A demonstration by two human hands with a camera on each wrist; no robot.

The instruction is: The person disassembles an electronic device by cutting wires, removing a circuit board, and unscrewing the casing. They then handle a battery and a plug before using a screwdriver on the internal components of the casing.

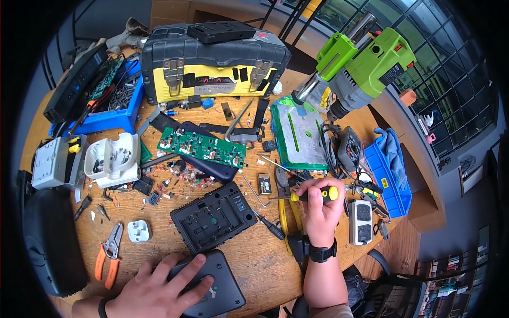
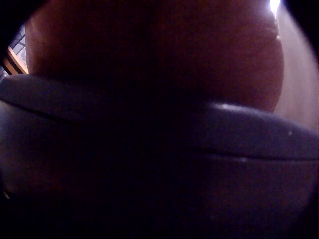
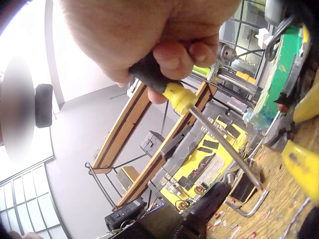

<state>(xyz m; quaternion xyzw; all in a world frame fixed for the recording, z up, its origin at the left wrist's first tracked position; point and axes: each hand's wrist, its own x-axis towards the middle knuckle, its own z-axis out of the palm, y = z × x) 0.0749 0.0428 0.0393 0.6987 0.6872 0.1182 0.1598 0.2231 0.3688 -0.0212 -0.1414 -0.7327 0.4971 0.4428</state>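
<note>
My left hand point(image 1: 159, 283) lies with its fingers spread over a black plastic cover point(image 1: 228, 281) at the front edge of the table. A few small light bits show on the cover beside the fingertips. My right hand point(image 1: 321, 220) grips a yellow-and-black screwdriver point(image 1: 331, 193), raised above the table at the right. In the right wrist view the screwdriver's metal shaft point(image 3: 224, 140) points down toward the tabletop, away from the cover. Just beyond the cover sits an open black plastic housing point(image 1: 212, 217). The left wrist view is dark, mostly wrist and band.
Orange-handled wire strippers point(image 1: 110, 254) and a white plug adapter point(image 1: 139, 231) lie at the left. A green circuit board point(image 1: 201, 147), a yellow-and-black toolbox point(image 1: 212, 63) and scattered scraps fill the back. A green drill press point(image 1: 366, 63) stands back right, near a blue bin point(image 1: 389, 185).
</note>
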